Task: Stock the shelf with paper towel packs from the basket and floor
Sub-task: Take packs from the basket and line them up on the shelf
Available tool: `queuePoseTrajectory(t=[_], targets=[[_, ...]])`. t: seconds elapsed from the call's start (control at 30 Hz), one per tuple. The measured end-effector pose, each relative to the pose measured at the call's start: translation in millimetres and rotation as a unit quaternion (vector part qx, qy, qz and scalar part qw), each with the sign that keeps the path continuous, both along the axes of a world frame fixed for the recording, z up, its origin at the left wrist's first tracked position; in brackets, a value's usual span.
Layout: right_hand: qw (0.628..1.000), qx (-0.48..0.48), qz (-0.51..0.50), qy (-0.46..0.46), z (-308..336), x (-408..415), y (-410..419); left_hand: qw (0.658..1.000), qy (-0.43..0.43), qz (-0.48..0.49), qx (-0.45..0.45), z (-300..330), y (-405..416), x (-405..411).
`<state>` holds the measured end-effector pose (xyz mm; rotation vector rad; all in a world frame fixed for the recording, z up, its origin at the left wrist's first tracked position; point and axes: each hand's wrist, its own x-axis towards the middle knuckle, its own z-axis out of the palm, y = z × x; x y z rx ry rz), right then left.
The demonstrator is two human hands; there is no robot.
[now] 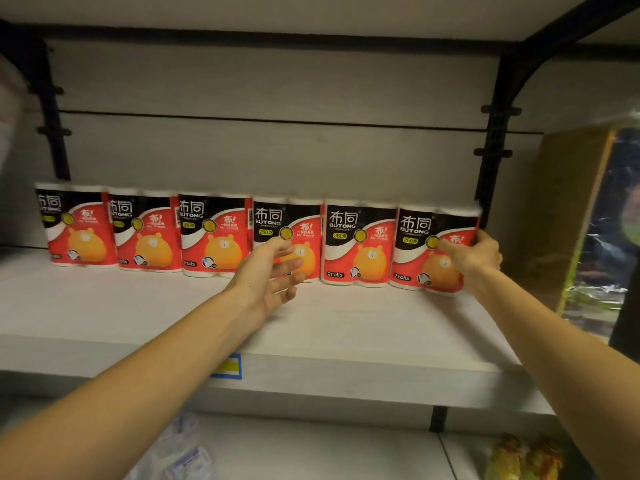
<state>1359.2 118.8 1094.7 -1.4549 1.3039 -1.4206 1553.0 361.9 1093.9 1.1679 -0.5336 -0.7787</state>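
Six paper towel packs stand upright in one row along the back of the shelf (346,327), labels facing out, each touching its neighbour, so the run reads as a tidy store front. The right hand (479,254) wraps the outer edge of the rightmost pack (433,247), thumb on its face and fingers round the side by the black bracket (491,168), seemingly pressing it square against the row. The left hand (270,275) is open with fingers spread, holding nothing, hovering just before the fourth pack (287,237), probably to steady the line. The shelf board is pale and bare in front of the packs, with a yellow and blue price tag (227,367) on its lip. Neither basket nor floor is in view.
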Motion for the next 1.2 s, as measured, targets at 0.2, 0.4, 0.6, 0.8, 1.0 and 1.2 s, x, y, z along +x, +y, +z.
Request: queuePoseTrajectory(t=[0.2, 0.4, 0.6, 0.8, 1.0, 1.2], targets=[[0.999, 0.021, -0.026, 0.012, 1, 12, -20, 1.0, -0.006, 0.01, 0.001, 2, -4, -1], [0.998, -0.004, -0.058, 0.037, -2, 18, -19, 1.0, -0.011, 0.004, 0.011, -7, -4, -14], [0.994, 0.007, -0.079, 0.074, -5, 32, 2, 1.0, -0.014, 0.002, 0.012, -9, 18, -15], [0.976, -0.132, -0.081, 0.155, -13, 62, 68, 1.0, -0.009, 0.014, 0.004, -15, 56, -8], [0.939, -0.295, 0.066, 0.161, -15, 86, 166, 1.0, -0.001, -0.002, -0.001, -19, 112, 8], [0.888, -0.393, 0.101, 0.217, -32, 113, 269, 0.999, -0.02, -0.026, -0.006, -40, 182, 38]])
